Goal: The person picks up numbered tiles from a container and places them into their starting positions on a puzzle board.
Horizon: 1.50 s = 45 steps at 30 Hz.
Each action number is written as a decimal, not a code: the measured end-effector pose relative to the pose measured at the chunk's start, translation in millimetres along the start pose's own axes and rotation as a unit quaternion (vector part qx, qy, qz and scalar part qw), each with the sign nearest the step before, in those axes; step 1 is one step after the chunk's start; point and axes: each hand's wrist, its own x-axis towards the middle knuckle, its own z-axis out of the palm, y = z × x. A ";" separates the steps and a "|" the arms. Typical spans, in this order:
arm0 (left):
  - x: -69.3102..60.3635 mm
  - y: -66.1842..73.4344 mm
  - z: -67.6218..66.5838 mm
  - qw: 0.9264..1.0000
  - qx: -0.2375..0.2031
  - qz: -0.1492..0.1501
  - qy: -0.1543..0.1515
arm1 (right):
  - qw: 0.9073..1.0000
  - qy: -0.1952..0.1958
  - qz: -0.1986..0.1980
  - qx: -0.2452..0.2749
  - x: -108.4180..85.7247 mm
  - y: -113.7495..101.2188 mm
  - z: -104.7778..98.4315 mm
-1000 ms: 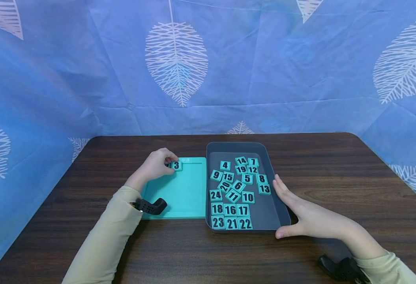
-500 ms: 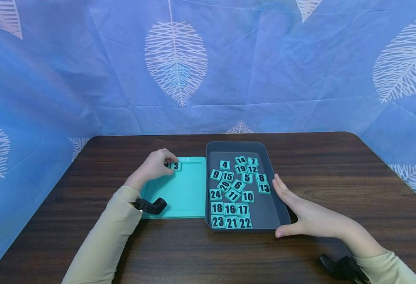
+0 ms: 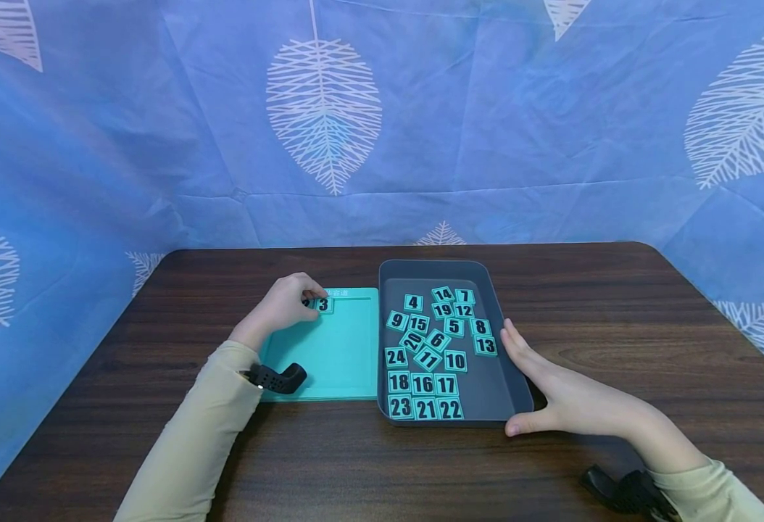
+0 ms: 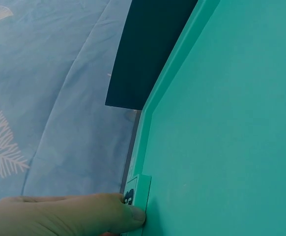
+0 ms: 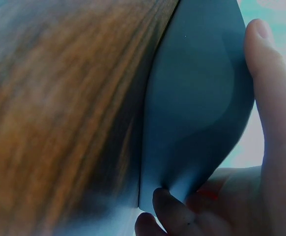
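My left hand (image 3: 285, 299) is at the top edge of a square teal puzzle board (image 3: 330, 362), pinching the number tile 3 (image 3: 324, 305) between thumb and fingers. Part of another tile (image 3: 306, 303) peeks out just left of it, mostly covered by the fingers. In the left wrist view the thumb presses a tile (image 4: 142, 191) against the board's raised rim. My right hand (image 3: 571, 399) rests spread against the right side and near corner of a dark grey tray (image 3: 509, 388). The right wrist view shows its thumb and fingertips touching the tray's outer wall (image 5: 197, 98).
Inside the grey tray lie several loose teal number tiles (image 3: 423, 384), some in rows at the near end, others scattered and tilted. Board and tray stand side by side on a dark wooden table (image 3: 356, 471). A blue leaf-patterned cloth (image 3: 421, 109) hangs behind.
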 end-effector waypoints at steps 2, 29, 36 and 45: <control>-0.1 -0.2 -0.3 1.000 -0.001 -0.002 0.000 | 1.000 0.000 0.002 0.001 0.1 0.1 0.0; 1.3 20.3 -11.1 0.999 -0.023 0.017 0.025 | 1.000 0.003 0.002 -0.004 0.1 0.9 0.3; 9.1 40.6 -5.5 0.997 -0.037 0.034 0.053 | 1.000 -0.001 0.012 0.016 0.3 -0.8 -0.4; 30.8 74.9 11.4 0.996 -0.035 0.069 0.044 | 1.000 0.000 0.008 0.016 0.0 -0.4 0.0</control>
